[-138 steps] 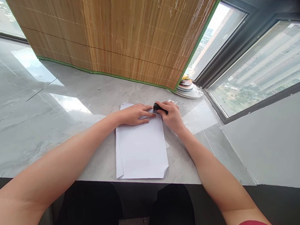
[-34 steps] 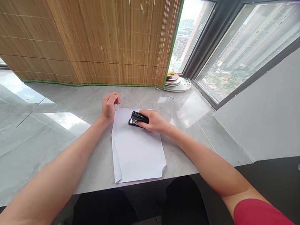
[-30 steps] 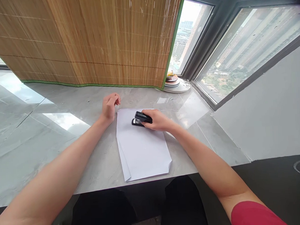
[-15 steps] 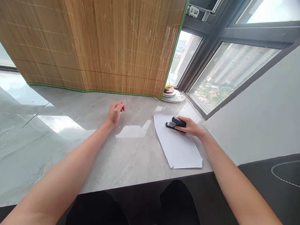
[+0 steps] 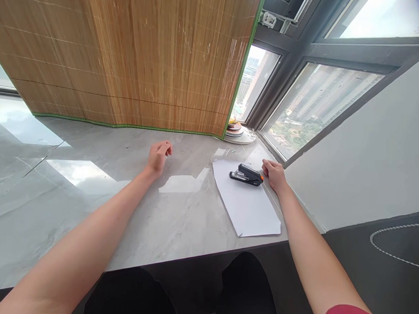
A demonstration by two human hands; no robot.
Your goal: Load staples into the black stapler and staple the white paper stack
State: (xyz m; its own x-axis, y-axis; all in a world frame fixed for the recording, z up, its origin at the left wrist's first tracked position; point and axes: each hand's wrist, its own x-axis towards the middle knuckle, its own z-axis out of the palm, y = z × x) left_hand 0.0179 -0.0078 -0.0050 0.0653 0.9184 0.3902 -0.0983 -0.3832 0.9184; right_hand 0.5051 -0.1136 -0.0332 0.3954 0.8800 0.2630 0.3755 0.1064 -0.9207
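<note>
A black stapler point(image 5: 247, 175) with an orange spot at its right end lies on white paper point(image 5: 246, 211) on the grey marble surface point(image 5: 184, 223). Just right of the stapler, and apart from it, is my right hand point(image 5: 273, 172), its fingers curled closed with nothing in them. My left hand point(image 5: 159, 157) rests on the marble left of the paper, closed in a loose fist, and nothing shows in it. One lower corner of the paper is slightly folded.
A bamboo blind point(image 5: 139, 63) with green edging hangs down behind the surface. Stacked plates point(image 5: 239, 134) stand in the back corner by the windows. A white wall point(image 5: 362, 145) rises at the right, and the surface's front edge runs above my dark-clad legs.
My right hand has let go of the stapler and moved off to the right. The stapler stays on the paper. My left hand keeps its place on the marble.
</note>
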